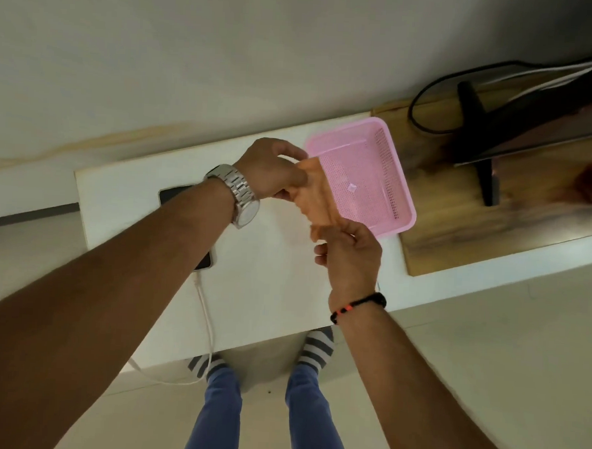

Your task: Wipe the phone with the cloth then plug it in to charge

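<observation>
Lettering is nowhere legible, only a small pale sticker inside the pink basket [388, 195] beside a dark monitor stand [486, 169]. Both hands pinch the orange cloth [318, 205] stretched between them, left hand [273, 170] high, right hand [353, 253] low. Left forearm hides most of the dark phone [172, 194] lying flat on the white table [267, 291], white cable [204, 308] at its near end.

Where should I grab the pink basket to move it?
Probably the basket's long rim on the monitor side. It is a raised, bare edge that fingers can hook over. The opposite rim is taken up by the cloth stretched between both hands, so come from the right with the right hand.
</observation>
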